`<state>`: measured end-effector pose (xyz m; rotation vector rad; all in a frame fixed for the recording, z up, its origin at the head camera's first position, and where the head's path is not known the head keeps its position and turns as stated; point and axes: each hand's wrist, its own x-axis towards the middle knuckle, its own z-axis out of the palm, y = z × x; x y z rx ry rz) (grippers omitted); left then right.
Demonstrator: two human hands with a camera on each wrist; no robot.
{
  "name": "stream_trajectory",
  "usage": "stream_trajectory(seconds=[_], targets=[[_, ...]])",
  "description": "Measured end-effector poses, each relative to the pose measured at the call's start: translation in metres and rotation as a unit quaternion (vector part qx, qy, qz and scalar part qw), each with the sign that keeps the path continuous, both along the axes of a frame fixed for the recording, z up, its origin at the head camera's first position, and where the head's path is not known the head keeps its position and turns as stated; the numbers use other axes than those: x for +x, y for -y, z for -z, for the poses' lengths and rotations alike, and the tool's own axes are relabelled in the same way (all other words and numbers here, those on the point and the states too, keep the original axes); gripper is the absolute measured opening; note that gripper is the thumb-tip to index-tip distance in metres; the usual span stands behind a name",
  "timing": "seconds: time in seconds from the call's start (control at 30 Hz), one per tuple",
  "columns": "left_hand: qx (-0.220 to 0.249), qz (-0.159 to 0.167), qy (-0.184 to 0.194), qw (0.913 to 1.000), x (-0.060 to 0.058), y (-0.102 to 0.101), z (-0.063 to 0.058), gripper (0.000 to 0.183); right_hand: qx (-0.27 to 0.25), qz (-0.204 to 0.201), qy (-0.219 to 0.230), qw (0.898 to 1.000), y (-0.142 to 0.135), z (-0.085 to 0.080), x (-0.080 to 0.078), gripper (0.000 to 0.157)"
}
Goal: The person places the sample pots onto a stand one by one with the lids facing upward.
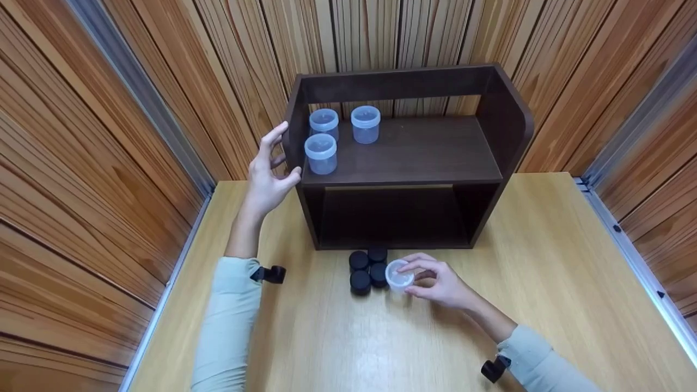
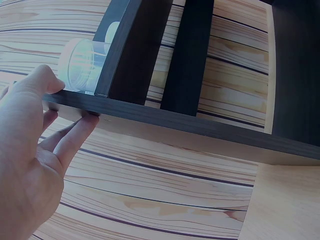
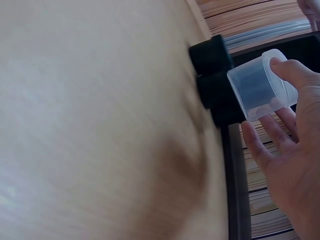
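Pinching the clear container (image 3: pixel 251 86) by its banded end, the right grip (image 1: pixel 444 283) has the thumb on 1 side and fingers opposite. And where is it? Just in front of the dark shelf (image 1: pixel 430 155), beside 4 black containers (image 1: pixel 360 283), and by the right wrist view it looks raised off the surface (image 1: pixel 326 343). It seems to hold nothing, so call it light, a fingertip job! The walls look like thin plastic: stiff enough at the band, I'd judge, but likely to give if squeezed lower down. That smooth body could well slip, so the banded end is the place to take hold, thumb and fingers facing each other, pressure modest. Fragile? Doubtful; a knock would more likely tip it than crack it. Over on the other side, the left grip (image 1: pixel 267 182) has the shelf's side panel (image 2: pixel 200 125) between thumb and fingers, a stiff, heavier-looking board. Right next to that thumb, up on the upper board, stand 3 more clear containers (image 1: pixel 321 161), near enough to be nudged!
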<state>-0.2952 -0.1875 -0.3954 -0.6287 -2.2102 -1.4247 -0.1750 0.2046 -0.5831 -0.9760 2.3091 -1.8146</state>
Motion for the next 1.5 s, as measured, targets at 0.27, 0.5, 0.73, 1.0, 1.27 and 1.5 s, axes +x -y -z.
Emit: stream_trajectory(seconds=[0.27, 0.5, 0.73, 1.0, 1.27, 1.5], targets=[[0.005, -0.002, -0.007, 1.0, -0.001, 0.0, 0.0, 0.081, -0.01, 0.031, -0.02, 0.999, 0.004, -0.013, 0.001, 0.034], [0.006, 0.001, -0.015, 0.9999, -0.001, 0.0, 0.001, 0.081, -0.011, 0.056, -0.039, 0.998, 0.009, -0.032, -0.002, 0.035], [0.005, 0.005, -0.014, 0.9999, -0.001, 0.0, 0.001, 0.081, -0.03, 0.063, -0.069, 0.995, 0.012, -0.055, -0.005, 0.036], [0.007, 0.008, -0.009, 0.9999, 0.0, 0.0, 0.001, 0.08, -0.057, 0.054, -0.096, 0.992, 0.019, -0.084, -0.006, 0.037], [0.008, 0.002, -0.006, 0.9999, -0.001, -0.001, 0.0, 0.081, -0.084, 0.064, -0.111, 0.988, 0.024, -0.124, -0.01, 0.04], [0.01, 0.007, -0.003, 0.9999, 0.0, 0.0, 0.001, 0.081, -0.092, 0.082, -0.103, 0.987, 0.029, -0.154, -0.021, 0.041]])
